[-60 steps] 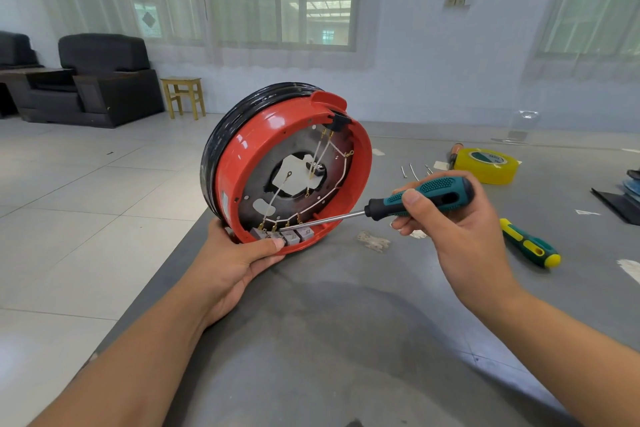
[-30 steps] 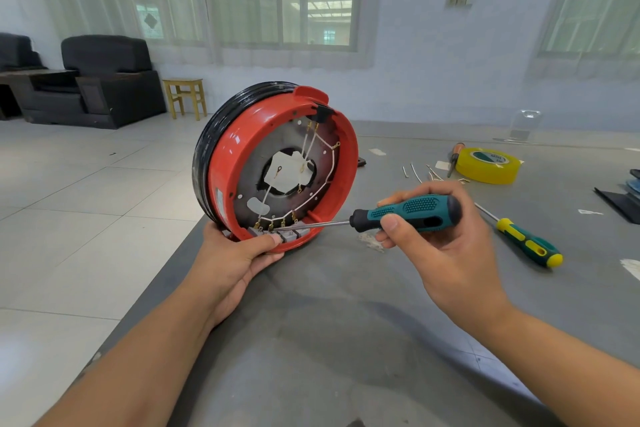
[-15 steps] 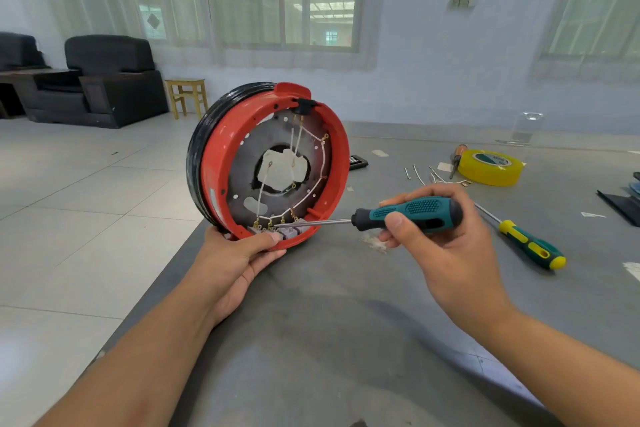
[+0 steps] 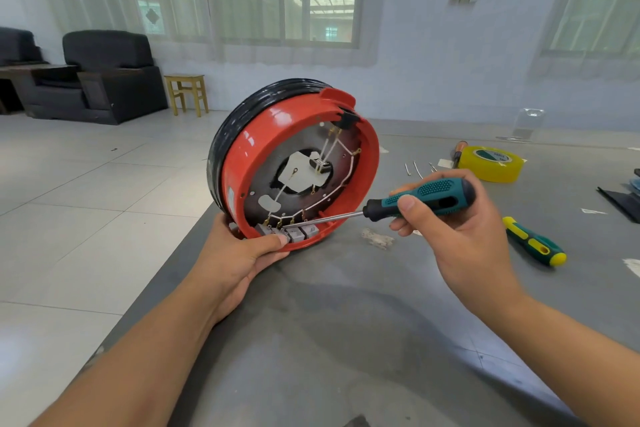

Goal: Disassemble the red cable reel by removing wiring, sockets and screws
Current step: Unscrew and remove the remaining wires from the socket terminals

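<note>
The red cable reel stands on edge at the left edge of the grey counter, tilted back, its open inner face turned toward the camera and its black wound cable at the rear. The left hand supports the reel from below, its fingers curled over the lower rim, the thumb resting against a row of small grey terminal blocks seated at the bottom of the housing. White wiring with brass ring terminals runs along the inner plate from a black fitting at the top rim down to those blocks. The right hand is closed around the teal-and-black handle of a screwdriver, shaft nearly level, tip placed at the terminal blocks just beside the left thumb; whether the tip is engaged in a screw head cannot be determined at this resolution. A second screwdriver, green and yellow, lies on the counter to the right of the right hand. A roll of yellow tape sits farther back toward the far edge, with several loose metal pins just to its left. A small crumpled scrap lies on the counter near the reel's lower right rim.
</note>
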Demonstrator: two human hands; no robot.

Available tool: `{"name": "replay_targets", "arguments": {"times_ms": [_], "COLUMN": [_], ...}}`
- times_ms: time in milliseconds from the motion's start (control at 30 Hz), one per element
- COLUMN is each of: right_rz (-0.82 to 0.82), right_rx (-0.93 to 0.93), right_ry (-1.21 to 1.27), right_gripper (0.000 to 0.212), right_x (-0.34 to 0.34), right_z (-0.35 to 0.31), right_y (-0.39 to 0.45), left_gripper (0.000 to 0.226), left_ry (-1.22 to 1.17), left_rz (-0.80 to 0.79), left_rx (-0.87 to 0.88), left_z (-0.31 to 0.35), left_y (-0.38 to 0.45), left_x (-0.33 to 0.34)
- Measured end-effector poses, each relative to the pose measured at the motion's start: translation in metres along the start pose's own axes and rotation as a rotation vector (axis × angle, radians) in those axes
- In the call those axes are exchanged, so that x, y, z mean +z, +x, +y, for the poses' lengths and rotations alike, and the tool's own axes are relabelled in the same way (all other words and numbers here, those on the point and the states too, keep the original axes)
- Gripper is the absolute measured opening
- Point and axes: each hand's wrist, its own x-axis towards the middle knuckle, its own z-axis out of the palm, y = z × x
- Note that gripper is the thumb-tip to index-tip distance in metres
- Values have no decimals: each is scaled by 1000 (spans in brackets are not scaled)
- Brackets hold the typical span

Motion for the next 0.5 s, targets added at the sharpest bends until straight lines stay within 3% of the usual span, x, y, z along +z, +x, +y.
{"name": "replay_targets", "arguments": {"times_ms": [500], "right_rz": [-40], "right_rx": [-74], "right_ry": [-15], "right_gripper": [29], "right_x": [8], "right_z": [7], "right_y": [-14], "left_gripper": [64], "left_ry": [-40], "left_rz": [89], "left_rx": [-17], "left_z": [4], "left_y": [-1], "left_x": [0]}}
